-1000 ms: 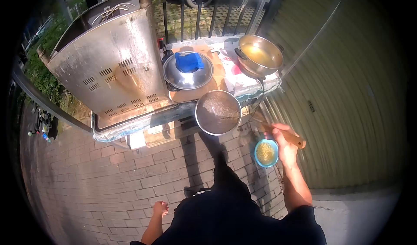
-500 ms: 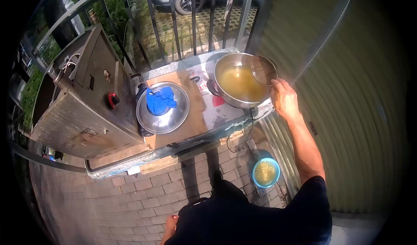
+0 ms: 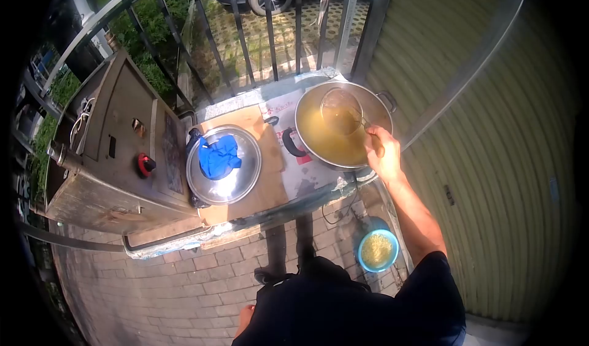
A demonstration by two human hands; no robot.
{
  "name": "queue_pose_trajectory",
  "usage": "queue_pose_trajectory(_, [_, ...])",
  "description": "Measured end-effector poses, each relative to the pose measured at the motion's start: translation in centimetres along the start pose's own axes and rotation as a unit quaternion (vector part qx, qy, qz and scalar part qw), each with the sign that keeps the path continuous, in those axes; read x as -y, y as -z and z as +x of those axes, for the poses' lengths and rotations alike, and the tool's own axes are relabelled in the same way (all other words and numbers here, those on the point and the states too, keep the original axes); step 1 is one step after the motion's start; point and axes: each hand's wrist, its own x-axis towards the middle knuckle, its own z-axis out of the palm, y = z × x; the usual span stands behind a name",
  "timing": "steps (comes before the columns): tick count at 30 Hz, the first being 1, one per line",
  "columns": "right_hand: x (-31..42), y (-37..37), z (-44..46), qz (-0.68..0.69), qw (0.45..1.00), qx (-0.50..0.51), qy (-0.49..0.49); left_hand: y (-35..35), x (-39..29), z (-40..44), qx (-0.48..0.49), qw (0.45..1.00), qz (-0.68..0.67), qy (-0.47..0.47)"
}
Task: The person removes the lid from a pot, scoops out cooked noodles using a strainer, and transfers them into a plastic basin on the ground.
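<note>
My right hand (image 3: pixel 384 154) is closed around the handle of a round wire-mesh skimmer (image 3: pixel 341 108). The skimmer's bowl is over the yellowish liquid inside a large steel pot (image 3: pixel 373 105); whether it dips below the surface I cannot tell. Black side handles stick out from the pot, which stands at the right end of a ledge. At the lower edge of the view, my left hand (image 3: pixel 245 316) hangs beside my dark clothing, mostly cut off, its fingers hidden.
Left of the pot, a blue cloth (image 3: pixel 219 157) lies on a round metal lid (image 3: pixel 242 183) over cardboard (image 3: pixel 270 189). A metal cabinet (image 3: pixel 123 180) with a red knob stands farther left. A blue bowl (image 3: pixel 361 257) of yellowish pieces sits on the paving. Railings (image 3: pixel 270 33) and a corrugated wall (image 3: pixel 478 162) border the ledge.
My right hand has brought the skimmer leftward, from the pot's right rim to over the middle of the liquid. The skimmer's bowl has turned, and the view has shifted slightly.
</note>
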Motion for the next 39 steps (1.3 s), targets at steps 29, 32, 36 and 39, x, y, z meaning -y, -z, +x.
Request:
queue_pose_trajectory(29, [-2.9,6.5,2.3,-0.125,0.976,0.096,0.151,10.1,-11.8,-8.5,0.147,0.982,0.037,-0.115])
queue_pose_trajectory(32, [-2.2,7.1,1.3,-0.067,0.988,0.101,0.091,7.4,-6.0,-7.7,0.121,0.967,0.103,-0.2])
queue_pose_trajectory(36, [-0.3,7.9,0.7,0.025,0.993,0.107,0.045,5.9,-4.4,-7.1,0.105,0.947,0.145,-0.267])
queue_pose_trajectory(39, [-1.9,6.1,0.2,0.107,0.977,0.112,-0.148,5.3,-5.8,-6.7,0.12,0.951,0.129,-0.253])
